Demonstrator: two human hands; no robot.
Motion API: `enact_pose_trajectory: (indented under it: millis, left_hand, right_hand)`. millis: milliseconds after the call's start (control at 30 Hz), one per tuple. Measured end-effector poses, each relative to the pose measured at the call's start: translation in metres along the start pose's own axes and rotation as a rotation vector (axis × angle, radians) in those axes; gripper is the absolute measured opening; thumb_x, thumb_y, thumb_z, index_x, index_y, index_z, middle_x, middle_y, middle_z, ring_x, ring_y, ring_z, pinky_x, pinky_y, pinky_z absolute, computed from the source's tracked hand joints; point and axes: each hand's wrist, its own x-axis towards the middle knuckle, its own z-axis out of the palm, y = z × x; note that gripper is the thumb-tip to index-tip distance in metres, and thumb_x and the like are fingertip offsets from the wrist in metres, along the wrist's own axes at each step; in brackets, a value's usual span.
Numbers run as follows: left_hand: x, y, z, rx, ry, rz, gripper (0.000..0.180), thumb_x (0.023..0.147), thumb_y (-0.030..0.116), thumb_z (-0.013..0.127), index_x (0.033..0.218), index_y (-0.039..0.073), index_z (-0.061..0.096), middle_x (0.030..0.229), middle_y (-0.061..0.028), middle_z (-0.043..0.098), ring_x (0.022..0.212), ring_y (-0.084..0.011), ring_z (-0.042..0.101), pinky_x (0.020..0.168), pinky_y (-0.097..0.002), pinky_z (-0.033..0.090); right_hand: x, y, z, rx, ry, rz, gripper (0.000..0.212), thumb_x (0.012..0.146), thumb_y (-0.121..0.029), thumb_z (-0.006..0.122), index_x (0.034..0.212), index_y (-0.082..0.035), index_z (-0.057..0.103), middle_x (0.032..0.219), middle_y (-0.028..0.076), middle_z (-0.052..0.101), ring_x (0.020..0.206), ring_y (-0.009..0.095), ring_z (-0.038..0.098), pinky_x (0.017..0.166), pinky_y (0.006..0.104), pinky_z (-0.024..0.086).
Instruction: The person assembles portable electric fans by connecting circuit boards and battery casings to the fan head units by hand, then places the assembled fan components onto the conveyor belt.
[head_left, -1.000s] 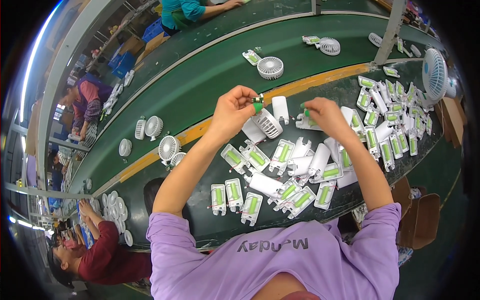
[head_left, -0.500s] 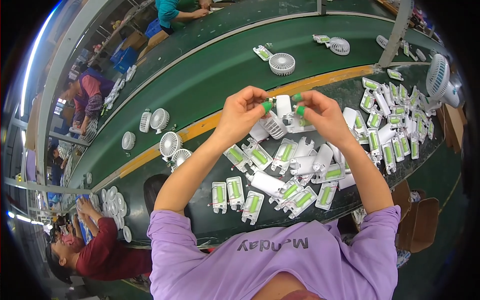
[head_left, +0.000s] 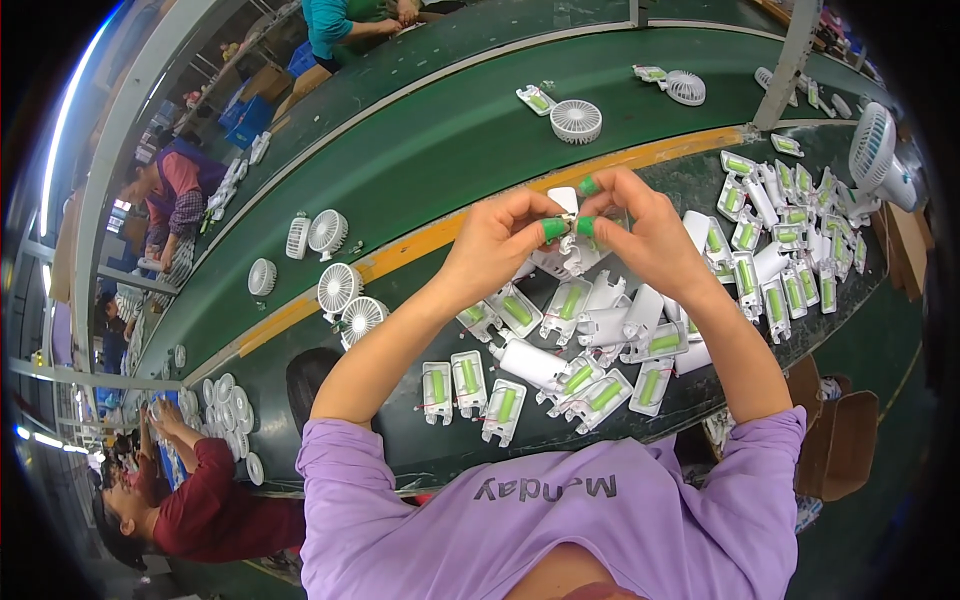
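My left hand (head_left: 505, 240) is closed, thumb and forefinger pinching a small part that I cannot make out. Close against it, my right hand (head_left: 645, 235) has its thumb at the same spot and its fingers curled around a white plastic fan part (head_left: 577, 257). Green tape wraps several fingertips. A white rounded casing (head_left: 563, 198) shows just beyond the fingers, and my hands hide much of what lies between them. Below them on the dark bench spread white fan handle shells (head_left: 530, 362) with green battery cells and thin red wires, some overlapping.
A green conveyor belt (head_left: 440, 160) carries fan heads (head_left: 576, 121) beyond a yellow edge strip (head_left: 640, 158). More battery shells (head_left: 790, 240) pile up at right, beside an upright white fan (head_left: 873, 150). Round fan heads (head_left: 341, 287) sit at left. A co-worker in dark red (head_left: 215, 500) works there.
My left hand has moved right, bringing its fingertips against my right hand's. The fan grille seen beneath my left hand is now hidden. Fan heads on the belt have shifted slightly right.
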Motion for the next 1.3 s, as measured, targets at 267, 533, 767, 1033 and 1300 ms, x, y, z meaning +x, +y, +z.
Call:
enact_pose_trajectory:
  millis: [267, 533, 767, 1033, 1300]
  left_hand:
    - [0.001, 0.006, -0.001, 0.015, -0.040, -0.004, 0.012, 0.085, 0.005, 0.058, 0.094, -0.003, 0.060, 0.080, -0.0034, 0.061, 0.073, -0.0074, 0.057, 0.067, -0.0215, 0.048]
    - [-0.006, 0.015, 0.000, 0.041, -0.036, -0.030, 0.011, 0.084, 0.004, 0.057, 0.091, -0.002, 0.063, 0.076, -0.0028, 0.063, 0.070, -0.0062, 0.057, 0.063, -0.0210, 0.047]
    - [-0.001, 0.011, -0.005, 0.047, 0.009, -0.064, 0.012, 0.084, 0.006, 0.059, 0.092, -0.001, 0.064, 0.077, -0.0037, 0.064, 0.068, -0.0063, 0.059, 0.061, -0.0194, 0.048]
    - [0.037, -0.043, -0.072, 0.753, 0.251, 0.280, 0.034, 0.075, 0.013, 0.064, 0.105, -0.001, 0.057, 0.106, -0.0148, 0.059, 0.098, -0.0266, 0.057, 0.083, -0.0350, 0.046]
    - [-0.010, -0.119, -0.205, 1.414, 0.178, -0.245, 0.032, 0.072, 0.003, 0.057, 0.104, 0.002, 0.058, 0.107, -0.0187, 0.055, 0.101, -0.0350, 0.052, 0.087, -0.0407, 0.043]
  right_hand:
    - [0.005, -0.008, -0.010, 0.046, -0.049, 0.030, 0.028, 0.078, -0.002, 0.058, 0.102, 0.002, 0.046, 0.082, 0.012, 0.063, 0.077, 0.024, 0.062, 0.070, 0.0335, 0.047]
    - [0.010, -0.015, -0.013, 0.000, -0.155, -0.055, 0.026, 0.077, 0.001, 0.057, 0.099, 0.002, 0.046, 0.077, 0.013, 0.060, 0.076, 0.026, 0.062, 0.067, 0.0341, 0.047]
    - [0.023, -0.004, -0.004, -0.098, -0.143, -0.139, 0.024, 0.077, -0.001, 0.057, 0.097, 0.004, 0.046, 0.074, 0.012, 0.058, 0.074, 0.022, 0.060, 0.066, 0.0319, 0.046]
    - [0.083, 0.045, -0.027, 0.180, -0.034, 0.166, 0.023, 0.079, -0.010, 0.063, 0.097, 0.000, 0.053, 0.069, -0.001, 0.056, 0.064, 0.005, 0.052, 0.057, 0.0197, 0.041]
    - [0.109, 0.127, -0.088, 0.111, 0.344, 0.286, 0.023, 0.081, -0.007, 0.060, 0.102, 0.001, 0.056, 0.089, 0.005, 0.063, 0.079, 0.008, 0.056, 0.069, 0.0220, 0.043]
